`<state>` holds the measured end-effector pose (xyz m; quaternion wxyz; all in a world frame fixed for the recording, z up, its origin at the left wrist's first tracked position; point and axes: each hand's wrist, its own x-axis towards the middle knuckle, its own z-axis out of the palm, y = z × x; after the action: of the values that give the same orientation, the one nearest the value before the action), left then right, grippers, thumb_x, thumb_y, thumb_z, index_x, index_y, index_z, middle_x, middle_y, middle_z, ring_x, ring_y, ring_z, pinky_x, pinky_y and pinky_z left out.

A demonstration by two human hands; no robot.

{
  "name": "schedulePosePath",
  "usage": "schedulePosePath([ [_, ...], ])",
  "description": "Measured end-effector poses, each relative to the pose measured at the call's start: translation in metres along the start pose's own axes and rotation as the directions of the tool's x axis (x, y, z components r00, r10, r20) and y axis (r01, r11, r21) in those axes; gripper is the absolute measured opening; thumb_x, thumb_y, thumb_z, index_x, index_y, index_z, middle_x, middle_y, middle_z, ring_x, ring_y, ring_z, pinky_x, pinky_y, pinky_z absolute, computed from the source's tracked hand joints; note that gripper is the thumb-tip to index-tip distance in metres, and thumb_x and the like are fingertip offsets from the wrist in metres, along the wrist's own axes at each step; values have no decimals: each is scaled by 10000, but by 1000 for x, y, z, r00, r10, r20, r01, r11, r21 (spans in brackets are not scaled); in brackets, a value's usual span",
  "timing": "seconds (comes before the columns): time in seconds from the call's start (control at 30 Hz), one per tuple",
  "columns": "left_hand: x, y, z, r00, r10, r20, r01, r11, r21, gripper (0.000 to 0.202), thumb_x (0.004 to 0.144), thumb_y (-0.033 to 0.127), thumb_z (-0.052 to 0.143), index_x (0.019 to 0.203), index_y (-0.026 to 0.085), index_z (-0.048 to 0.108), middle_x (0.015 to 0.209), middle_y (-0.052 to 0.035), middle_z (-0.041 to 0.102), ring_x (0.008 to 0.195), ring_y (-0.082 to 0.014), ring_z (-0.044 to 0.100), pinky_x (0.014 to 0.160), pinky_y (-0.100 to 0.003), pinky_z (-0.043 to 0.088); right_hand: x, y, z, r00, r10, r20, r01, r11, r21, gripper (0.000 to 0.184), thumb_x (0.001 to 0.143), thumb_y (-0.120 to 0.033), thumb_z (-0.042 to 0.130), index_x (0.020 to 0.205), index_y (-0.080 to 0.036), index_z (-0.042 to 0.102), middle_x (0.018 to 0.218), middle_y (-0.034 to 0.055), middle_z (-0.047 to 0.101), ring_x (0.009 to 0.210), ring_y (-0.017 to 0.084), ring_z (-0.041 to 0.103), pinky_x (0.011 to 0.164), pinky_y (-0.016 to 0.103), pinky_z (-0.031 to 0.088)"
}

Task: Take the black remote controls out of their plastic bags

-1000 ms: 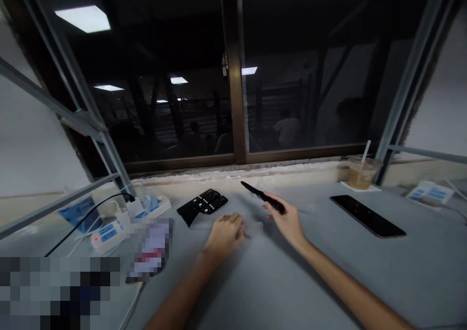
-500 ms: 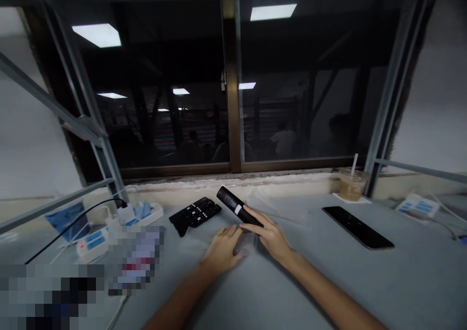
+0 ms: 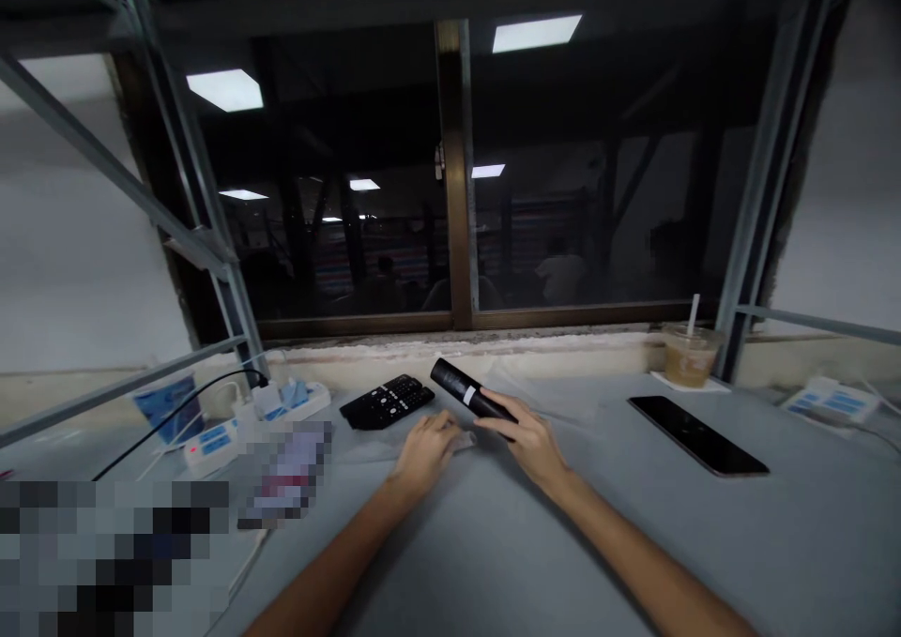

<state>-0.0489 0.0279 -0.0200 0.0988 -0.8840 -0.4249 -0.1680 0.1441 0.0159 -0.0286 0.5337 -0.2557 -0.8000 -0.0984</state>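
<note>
— Two hands on that grey table (image 3: 704,543)?
— Yes, under a dark window (image 3: 563,196). Right hand (image 3: 529,438) grips a black remote (image 3: 470,397); left hand (image 3: 426,449) presses crumpled clear plastic (image 3: 461,443), hard to identify.

Both bare forearms reach forward and converge toward the middle. The left hand (image 3: 429,447) lies palm down, fingers loosely curled, knuckles up. The right hand (image 3: 529,436), just beside it and slightly farther forward, is turned thumb-up with its fingers wrapped closed in a grip. The two hands sit near each other without touching.
</note>
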Motion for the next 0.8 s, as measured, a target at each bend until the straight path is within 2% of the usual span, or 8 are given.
schedulePosePath([
  [0.13, 0, -3, 0, 1000, -24, -1, 24, 999, 28, 180, 817, 127, 454, 904, 195, 597, 1009, -26, 583, 885, -172, 554, 810, -298, 404, 0, 1, -4, 991, 127, -39, -126, 992, 28, 589, 653, 74, 334, 1004, -270, 659, 1257, 16, 509, 1150, 157, 477, 958, 330, 407],
  [0.27, -1, -5, -3, 998, -55, -17, 56, 998, 36, 114, 813, 194, 504, 905, 182, 571, 993, -38, 592, 917, -186, 559, 827, -299, 390, 1, 0, -4, 980, 195, -51, -192, 980, 46, 597, 604, 68, 330, 970, -258, 671, 1232, 20, 531, 1132, 157, 495, 966, 337, 392],
  [0.53, -2, -5, -3, 998, -63, -18, 64, 997, 51, 163, 814, 245, 511, 954, 162, 524, 947, -64, 629, 933, -210, 565, 842, -328, 359, 0, 19, -10, 986, 154, 67, -149, 986, -75, 582, 595, 74, 346, 944, -251, 680, 1209, 36, 550, 1100, 174, 522, 926, 348, 422],
  [0.7, -2, -6, 4, 995, -69, -72, 73, 996, 57, 305, 772, 336, 555, 1022, 164, 521, 967, -76, 626, 945, -230, 550, 863, -356, 341, -3, 32, -21, 983, 184, -16, -184, 973, -142, 498, 660, 37, 375, 926, -248, 684, 1177, 46, 569, 1064, 182, 547, 899, 349, 439],
  [0.8, -2, -6, 7, 997, -58, -51, 60, 997, 48, 263, 781, 341, 529, 976, 166, 555, 986, -77, 620, 958, -231, 541, 859, -353, 339, -6, 34, -20, 984, 178, -10, -177, 971, -159, 477, 668, 25, 373, 905, -244, 688, 1150, 52, 587, 1060, 192, 552, 884, 356, 449],
])
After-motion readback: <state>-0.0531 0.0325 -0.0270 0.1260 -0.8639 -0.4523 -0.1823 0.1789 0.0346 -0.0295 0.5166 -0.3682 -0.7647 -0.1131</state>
